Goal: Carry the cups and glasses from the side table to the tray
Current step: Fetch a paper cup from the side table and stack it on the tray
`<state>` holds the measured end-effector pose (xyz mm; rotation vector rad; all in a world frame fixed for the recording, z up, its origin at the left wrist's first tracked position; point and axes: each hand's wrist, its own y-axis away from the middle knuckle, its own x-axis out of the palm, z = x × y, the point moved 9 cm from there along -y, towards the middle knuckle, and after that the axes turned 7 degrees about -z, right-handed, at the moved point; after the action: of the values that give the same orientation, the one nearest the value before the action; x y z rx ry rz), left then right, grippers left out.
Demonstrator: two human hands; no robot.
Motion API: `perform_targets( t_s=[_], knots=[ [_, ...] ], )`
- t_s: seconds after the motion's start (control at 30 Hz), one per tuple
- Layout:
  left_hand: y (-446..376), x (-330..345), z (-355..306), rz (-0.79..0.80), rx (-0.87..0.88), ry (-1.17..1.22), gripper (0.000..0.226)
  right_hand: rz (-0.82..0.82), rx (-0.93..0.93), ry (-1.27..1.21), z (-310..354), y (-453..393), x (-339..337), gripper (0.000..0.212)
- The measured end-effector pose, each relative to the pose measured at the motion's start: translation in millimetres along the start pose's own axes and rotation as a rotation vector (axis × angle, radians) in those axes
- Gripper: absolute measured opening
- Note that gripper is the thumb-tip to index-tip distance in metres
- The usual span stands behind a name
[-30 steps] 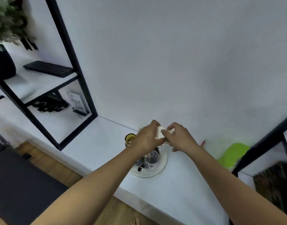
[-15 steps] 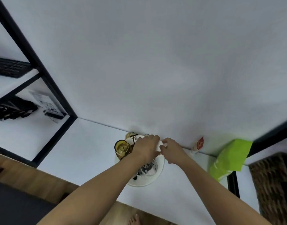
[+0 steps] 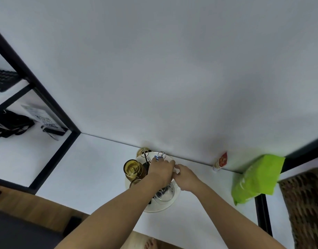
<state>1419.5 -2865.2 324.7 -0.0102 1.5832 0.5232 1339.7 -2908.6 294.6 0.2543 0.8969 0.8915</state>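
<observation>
A round white tray (image 3: 160, 207) sits on the white counter against the wall. On it stand an amber glass (image 3: 133, 170), a second amber glass (image 3: 141, 151) at the back, a clear glass (image 3: 164, 194) and a wire rack (image 3: 161, 154). My left hand (image 3: 161, 171) and my right hand (image 3: 186, 177) meet low over the tray's back right part. Both are closed around a small white cup (image 3: 176, 170). Only a sliver of the cup shows between my fingers, and my left forearm hides the tray's middle.
A green bag (image 3: 257, 178) and a small red-and-white packet (image 3: 220, 161) lie to the right by the wall. A black shelf frame (image 3: 52, 112) stands on the left, with a keyboard (image 3: 3, 79) on it. A wicker basket (image 3: 305, 203) is at far right.
Both hands have come down with the white cup from above the tray to just over its back part. The view has swung right and closer to the wall.
</observation>
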Motion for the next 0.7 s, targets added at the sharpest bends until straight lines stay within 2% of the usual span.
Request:
perform_targets(
  t_s=[0.17, 0.3, 0.37, 0.53, 0.7],
  knots=[
    [-2, -4, 2, 0.01, 0.015, -0.004, 0.04, 0.022, -0.008, 0.053, -4, 1, -4, 0.061],
    [0, -19, 6, -0.015, 0.021, 0.117, 0.062, 0.002, -0.057, 0.113, 9, 4, -25, 0.055],
    [0, -38, 12, -0.047, 0.021, 0.179, 0.063, -0.006, -0.08, 0.1, 23, 5, -41, 0.05],
    [4, -121, 32, -0.203, 0.026, 0.215, 0.05, -0.113, -0.201, 0.061, 84, 13, -98, 0.041],
    [29, -229, 60, -0.444, 0.012, 0.275, 0.045, -0.233, -0.425, -0.067, 169, 58, -164, 0.029]
  ],
)
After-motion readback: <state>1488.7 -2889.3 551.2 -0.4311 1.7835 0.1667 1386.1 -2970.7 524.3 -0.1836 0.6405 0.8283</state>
